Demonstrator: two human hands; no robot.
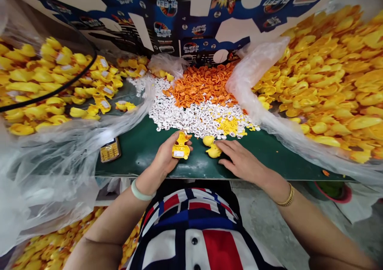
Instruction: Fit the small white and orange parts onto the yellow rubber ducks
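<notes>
My left hand [167, 152] is closed around a yellow plastic duck half [181, 146], its hollow inside turned up with a white label in it and a bit of orange at its edge. To its right, another yellow duck shell [214, 151] lies on the green table [140, 150]. My right hand [239, 160] reaches over that shell, fingers stretched out and fingertips touching its right side. Just beyond both hands are small white eye pieces [179, 118], a patch of small yellow pieces [229, 126] and a heap of orange bill pieces [203, 84].
Yellow duck shells [38, 76] pile up at left, with more yellow shells [329, 78] at right, both on clear plastic sheeting [248, 86]. A small gold calculator-like device [110, 150] lies near the left edge. Printed cardboard [167, 18] stands behind. A black cable [74, 78] crosses the left side.
</notes>
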